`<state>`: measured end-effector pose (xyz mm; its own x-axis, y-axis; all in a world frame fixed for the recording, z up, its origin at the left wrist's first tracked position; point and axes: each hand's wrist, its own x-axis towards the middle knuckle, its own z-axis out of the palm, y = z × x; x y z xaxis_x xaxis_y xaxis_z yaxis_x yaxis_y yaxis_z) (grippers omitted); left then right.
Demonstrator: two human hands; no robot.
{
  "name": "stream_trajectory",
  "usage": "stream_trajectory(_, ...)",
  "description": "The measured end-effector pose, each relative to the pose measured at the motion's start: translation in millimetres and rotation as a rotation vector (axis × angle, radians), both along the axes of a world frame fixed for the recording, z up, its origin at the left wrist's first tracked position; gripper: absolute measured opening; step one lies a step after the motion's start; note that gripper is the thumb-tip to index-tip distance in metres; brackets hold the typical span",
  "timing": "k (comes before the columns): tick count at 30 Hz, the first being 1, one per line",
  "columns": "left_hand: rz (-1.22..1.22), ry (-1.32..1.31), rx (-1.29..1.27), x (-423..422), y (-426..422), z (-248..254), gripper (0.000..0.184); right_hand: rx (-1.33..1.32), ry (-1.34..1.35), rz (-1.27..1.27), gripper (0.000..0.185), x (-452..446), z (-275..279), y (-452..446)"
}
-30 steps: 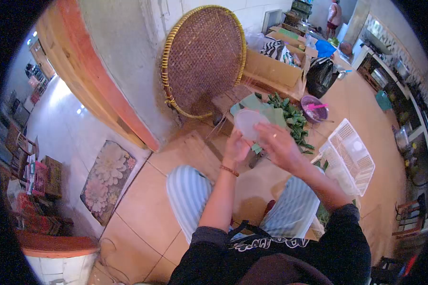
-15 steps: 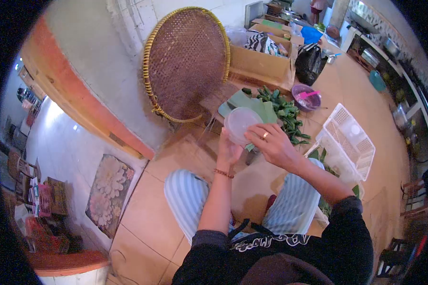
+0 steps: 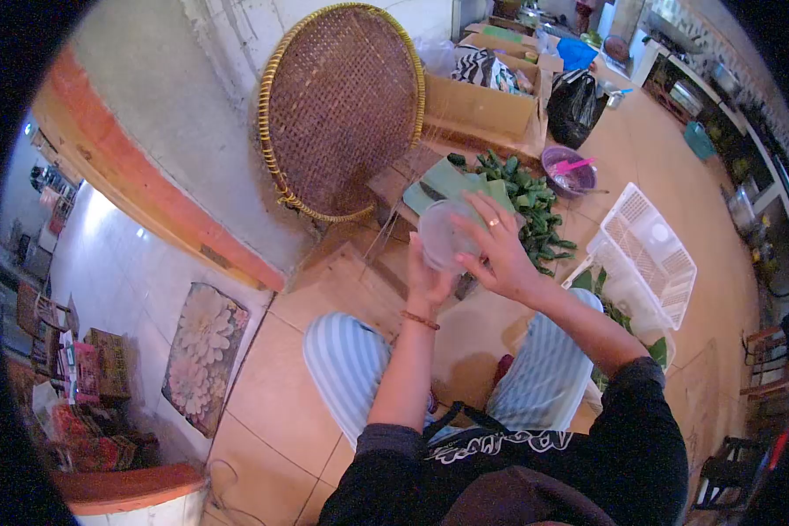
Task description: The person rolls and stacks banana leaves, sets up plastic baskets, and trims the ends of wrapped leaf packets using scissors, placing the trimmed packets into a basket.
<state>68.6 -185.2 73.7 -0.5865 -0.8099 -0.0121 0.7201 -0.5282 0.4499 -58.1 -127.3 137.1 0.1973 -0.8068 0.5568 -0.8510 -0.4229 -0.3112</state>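
A round, translucent plastic container is held up over my lap. My left hand is wrapped round it from below and the left side. My right hand is at its right edge, fingers spread and slightly blurred, the thumb low by the rim. Whether those fingers touch the container I cannot tell. Just beyond lie flat pieces of green leaf on a low wooden stool. Beside them is a heap of small folded green leaf bundles.
A large woven tray leans on the wall. A cardboard box, a black plastic bag and a purple bowl with a pink utensil stand farther back. To the right is a white plastic basket with leaves beside it.
My right hand has loosened from the container's edge, and its fingers have spread and lifted upward. The container has shifted slightly right and down in my left hand.
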Motion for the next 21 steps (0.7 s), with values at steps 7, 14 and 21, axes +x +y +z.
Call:
stream_trajectory(7, 0.186, 0.067, -0.528, 0, 12, 8, 0.065, 0.137, 0.111, -0.003, 0.059, 3, -19, -10)
stream_trajectory(14, 0.042, 0.014, 0.132, -25, -13, -39, 0.063, 0.194, 0.094, 0.038, 0.058, 0, -37, -12)
stream_trajectory(21, 0.485, -0.310, -0.336, -66, -50, -23, 0.060, 0.203, -0.505, 0.041, 0.058, -12, -42, -72)
